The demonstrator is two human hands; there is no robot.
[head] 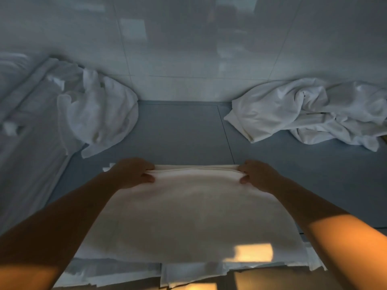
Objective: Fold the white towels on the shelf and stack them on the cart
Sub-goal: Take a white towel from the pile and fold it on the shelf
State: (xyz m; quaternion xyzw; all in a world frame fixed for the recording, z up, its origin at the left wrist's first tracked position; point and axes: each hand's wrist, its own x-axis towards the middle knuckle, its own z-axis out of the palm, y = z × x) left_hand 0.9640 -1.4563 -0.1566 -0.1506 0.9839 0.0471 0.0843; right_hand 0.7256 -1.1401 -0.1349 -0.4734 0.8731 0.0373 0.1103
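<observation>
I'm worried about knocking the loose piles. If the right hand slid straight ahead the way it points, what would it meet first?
Probably nothing soon: ahead of the right hand, which grips the towel, lies bare shelf up to the wall. The right pile sits off to the side, though depth is unclear.

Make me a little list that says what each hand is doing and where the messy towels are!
left hand: pinches the far left corner of the folded towel
right hand: pinches the far right corner
folded towel: lies flat on other white cloth layers
left pile: crumpled white towels by the wall
right pile: crumpled white towels by the wall
surface: grey, bare between the piles
</observation>
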